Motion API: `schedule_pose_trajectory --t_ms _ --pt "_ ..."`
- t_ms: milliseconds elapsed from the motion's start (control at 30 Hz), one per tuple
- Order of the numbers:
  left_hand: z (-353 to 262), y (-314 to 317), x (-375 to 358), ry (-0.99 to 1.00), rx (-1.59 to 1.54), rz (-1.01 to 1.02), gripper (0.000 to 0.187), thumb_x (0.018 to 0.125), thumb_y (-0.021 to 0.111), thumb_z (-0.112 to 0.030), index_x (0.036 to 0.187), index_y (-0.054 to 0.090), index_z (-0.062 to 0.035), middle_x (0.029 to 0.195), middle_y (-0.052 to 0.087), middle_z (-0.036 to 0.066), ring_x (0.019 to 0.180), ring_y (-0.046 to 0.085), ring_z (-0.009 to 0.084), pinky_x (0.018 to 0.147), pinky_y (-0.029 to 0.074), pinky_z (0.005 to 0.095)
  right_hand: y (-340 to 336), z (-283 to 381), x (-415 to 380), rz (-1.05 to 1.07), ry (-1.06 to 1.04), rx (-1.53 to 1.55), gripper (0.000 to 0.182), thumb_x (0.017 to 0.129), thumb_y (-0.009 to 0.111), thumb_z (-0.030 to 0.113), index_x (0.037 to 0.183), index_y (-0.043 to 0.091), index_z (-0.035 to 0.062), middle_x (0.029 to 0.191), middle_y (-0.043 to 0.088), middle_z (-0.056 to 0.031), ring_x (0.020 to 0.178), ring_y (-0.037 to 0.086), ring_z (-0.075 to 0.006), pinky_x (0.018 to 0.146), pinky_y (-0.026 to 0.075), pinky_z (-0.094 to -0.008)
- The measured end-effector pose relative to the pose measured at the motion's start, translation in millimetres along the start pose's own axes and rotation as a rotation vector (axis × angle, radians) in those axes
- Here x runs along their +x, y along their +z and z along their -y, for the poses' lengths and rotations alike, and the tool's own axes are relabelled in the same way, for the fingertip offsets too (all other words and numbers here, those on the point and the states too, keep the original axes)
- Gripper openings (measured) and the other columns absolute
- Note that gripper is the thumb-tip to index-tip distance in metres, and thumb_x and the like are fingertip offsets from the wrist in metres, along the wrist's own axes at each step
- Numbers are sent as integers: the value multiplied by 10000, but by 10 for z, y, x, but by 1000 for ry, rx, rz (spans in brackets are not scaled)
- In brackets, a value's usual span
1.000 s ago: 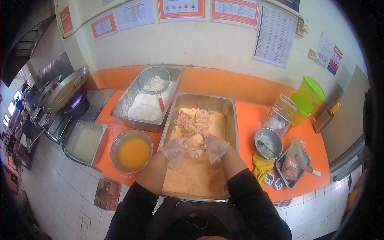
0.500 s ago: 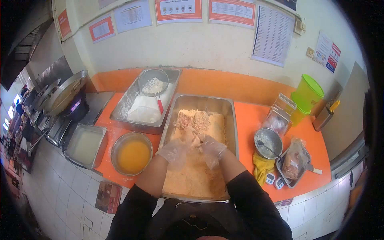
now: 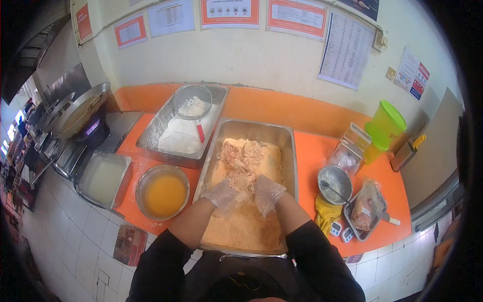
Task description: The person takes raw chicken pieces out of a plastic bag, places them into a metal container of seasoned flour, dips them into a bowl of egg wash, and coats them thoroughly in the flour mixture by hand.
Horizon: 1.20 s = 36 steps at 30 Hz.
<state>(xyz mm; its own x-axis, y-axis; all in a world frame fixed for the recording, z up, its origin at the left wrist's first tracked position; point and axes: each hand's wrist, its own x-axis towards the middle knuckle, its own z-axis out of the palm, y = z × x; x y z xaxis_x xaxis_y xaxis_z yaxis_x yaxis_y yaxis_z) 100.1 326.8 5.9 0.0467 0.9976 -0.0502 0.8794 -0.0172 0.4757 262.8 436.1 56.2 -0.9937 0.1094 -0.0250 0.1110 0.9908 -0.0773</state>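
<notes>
Clear plastic gloves cover both of my hands over a deep steel tray (image 3: 290, 151) of pale orange breading flour (image 3: 241, 229). My left hand (image 3: 222, 193) is at the near left side of a flour-coated piece of raw meat (image 3: 240, 177), fingers slightly apart. On the piece's right side, my right hand (image 3: 268, 193) has its fingers loosely spread, close to the meat. More coated meat pieces (image 3: 252, 151) lie in a clump beyond, toward the far end of the tray. The gloves blur the fingertips.
Left of the tray are a bowl of orange liquid (image 3: 164, 193) and a pan of cloudy liquid (image 3: 103, 178). Behind stands a tray of white flour (image 3: 176, 138) with a sieve (image 3: 192, 103). At right are a steel bowl (image 3: 334, 182), a yellow cloth (image 3: 327, 214) and bagged meat (image 3: 363, 211).
My hands have parted slightly from the meat they were gathered around. The piece now lies lower in the flour, against the others. The view has shifted a little.
</notes>
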Motion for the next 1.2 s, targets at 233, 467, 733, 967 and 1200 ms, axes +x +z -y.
schedule_pose_trajectory --t_ms 233,467,733,967,1200 --pt "-301 -80 -179 102 231 126 429 730 523 -219 1114 499 -30 1089 536 174 1015 508 273 865 396 366 -120 199 -58 -26 552 435 337 693 604 250 894 568 -19 888 589 -230 835 580 -347 721 451 -394" --pt "-842 -273 -256 -213 184 171 397 739 518 -209 1098 507 -39 1072 529 216 977 529 303 850 411 374 -420 687 -190 -221 753 466 258 734 529 235 896 562 37 843 597 -189 810 578 -355 721 453 -416" --pt "-340 158 -120 -370 -28 16 274 665 565 -177 895 592 -30 912 586 202 936 550 315 822 417 381 -308 966 -57 -203 667 285 204 763 481 189 827 559 12 799 590 -214 759 595 -340 659 472 -418" --pt "-467 -193 -93 -529 -191 -22 447 702 598 -199 1077 458 -1 1093 512 213 1024 501 315 856 395 365 -801 577 187 -24 604 294 235 802 463 210 985 545 89 937 576 -162 853 568 -314 752 457 -367" --pt "-787 -658 -307 -442 -24 -177 492 686 612 -150 1104 402 4 1110 480 241 1063 465 342 878 380 396 -1022 296 162 53 584 123 348 746 560 263 1040 549 79 1081 523 -123 987 517 -224 769 444 -319"
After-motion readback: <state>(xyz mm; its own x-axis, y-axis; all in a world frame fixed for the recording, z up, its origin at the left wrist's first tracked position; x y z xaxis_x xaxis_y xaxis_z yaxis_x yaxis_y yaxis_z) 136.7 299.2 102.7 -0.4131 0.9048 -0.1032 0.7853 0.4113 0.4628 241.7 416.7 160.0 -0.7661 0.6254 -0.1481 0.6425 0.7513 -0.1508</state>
